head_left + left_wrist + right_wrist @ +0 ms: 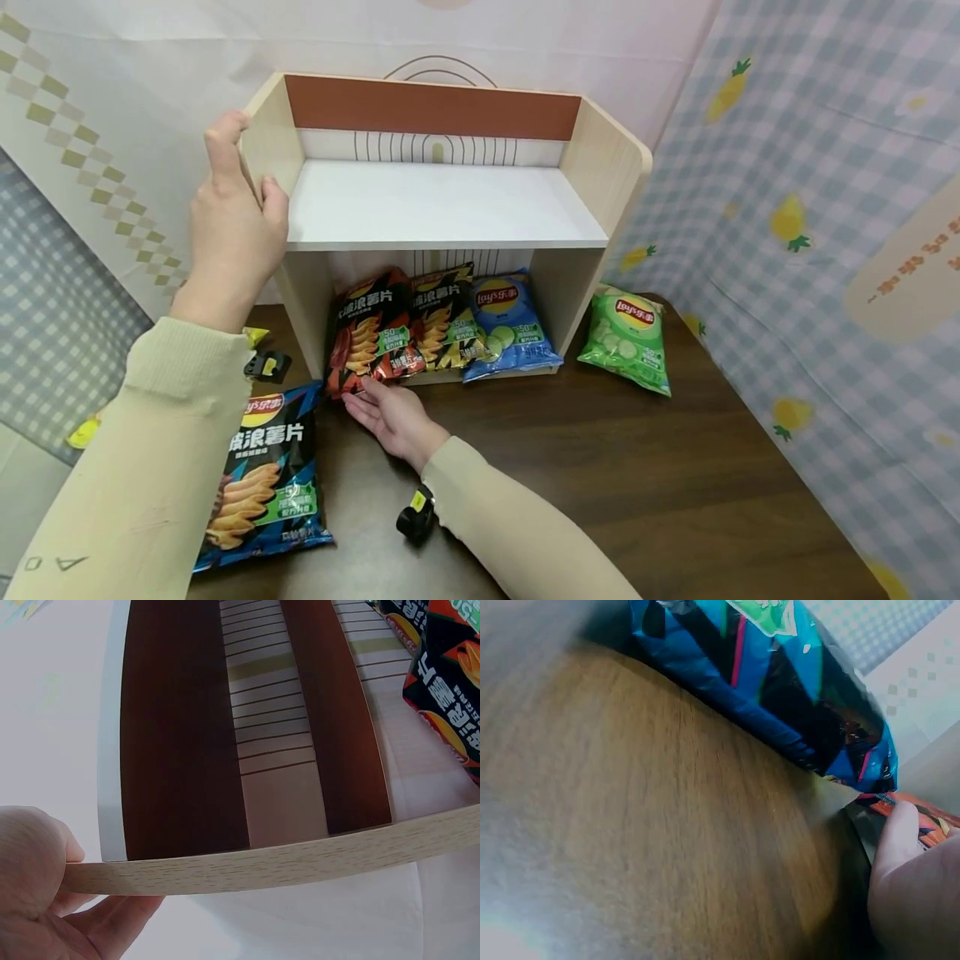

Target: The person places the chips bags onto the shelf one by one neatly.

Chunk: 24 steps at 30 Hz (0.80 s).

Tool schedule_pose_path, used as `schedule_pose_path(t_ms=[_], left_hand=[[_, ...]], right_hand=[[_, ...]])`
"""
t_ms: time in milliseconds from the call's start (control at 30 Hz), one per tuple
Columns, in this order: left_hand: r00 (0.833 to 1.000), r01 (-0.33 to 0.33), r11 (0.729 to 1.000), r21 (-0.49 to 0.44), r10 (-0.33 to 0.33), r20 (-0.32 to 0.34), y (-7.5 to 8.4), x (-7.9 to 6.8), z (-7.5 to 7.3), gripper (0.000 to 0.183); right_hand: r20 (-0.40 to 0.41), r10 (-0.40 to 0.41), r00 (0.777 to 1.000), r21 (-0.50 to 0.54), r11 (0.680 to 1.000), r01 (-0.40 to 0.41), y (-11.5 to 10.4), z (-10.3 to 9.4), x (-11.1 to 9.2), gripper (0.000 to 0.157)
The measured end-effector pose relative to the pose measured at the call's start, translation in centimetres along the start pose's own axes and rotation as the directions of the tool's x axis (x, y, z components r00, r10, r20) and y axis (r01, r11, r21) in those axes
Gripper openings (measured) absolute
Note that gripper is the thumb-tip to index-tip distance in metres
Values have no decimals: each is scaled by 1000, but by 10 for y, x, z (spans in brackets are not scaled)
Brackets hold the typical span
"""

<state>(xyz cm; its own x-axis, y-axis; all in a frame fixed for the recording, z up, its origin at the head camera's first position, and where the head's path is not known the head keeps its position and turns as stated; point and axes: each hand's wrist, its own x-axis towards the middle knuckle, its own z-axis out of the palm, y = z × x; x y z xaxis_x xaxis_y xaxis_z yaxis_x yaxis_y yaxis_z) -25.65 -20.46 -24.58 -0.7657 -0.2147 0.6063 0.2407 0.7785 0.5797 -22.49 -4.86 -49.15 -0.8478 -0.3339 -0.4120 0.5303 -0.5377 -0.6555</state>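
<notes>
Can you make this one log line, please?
left grip: holds side of shelf; right grip: at bottom of red-black bag; green bag: on table

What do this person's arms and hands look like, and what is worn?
The left hand and right hand are ungloved. The left sleeve and right sleeve are pale cream; the left shows small dark marks. A black device with a yellow label sits by the right cuff.

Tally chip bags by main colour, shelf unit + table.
Black: 3 (black-and-red chip bag, black-and-gold chip bag, black-and-blue chip bag)
Blue: 1 (blue Lay's bag)
Green: 1 (green Lay's bag)
Total: 5
</notes>
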Motion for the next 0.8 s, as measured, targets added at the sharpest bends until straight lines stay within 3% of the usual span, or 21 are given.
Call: schedule_pose_path(t_ms=[200, 333, 433, 700, 800], left_hand=[[1000, 6, 1000, 3, -6, 8, 0, 0, -1, 51], [1000, 5, 1000, 3, -5, 9, 0, 0, 0, 51], [1000, -7, 1000, -3, 7, 2, 1, 0, 0, 51], [1000, -8, 1000, -15, 9, 6, 1, 1, 0, 51], [1000, -8, 1000, -14, 8, 3, 0, 0, 0, 51]], right_hand=[[-11, 39, 999, -45, 998, -40, 2, 0, 7, 44], [23, 74, 997, -78, 994, -72, -1, -4, 5, 49], [61, 101, 993, -158, 983, -90, -3, -9, -1, 53], [95, 82, 992, -386, 922, -39, -16, -29, -24, 43], [113, 43, 993, -473, 881, 15, -26, -43, -35, 44]])
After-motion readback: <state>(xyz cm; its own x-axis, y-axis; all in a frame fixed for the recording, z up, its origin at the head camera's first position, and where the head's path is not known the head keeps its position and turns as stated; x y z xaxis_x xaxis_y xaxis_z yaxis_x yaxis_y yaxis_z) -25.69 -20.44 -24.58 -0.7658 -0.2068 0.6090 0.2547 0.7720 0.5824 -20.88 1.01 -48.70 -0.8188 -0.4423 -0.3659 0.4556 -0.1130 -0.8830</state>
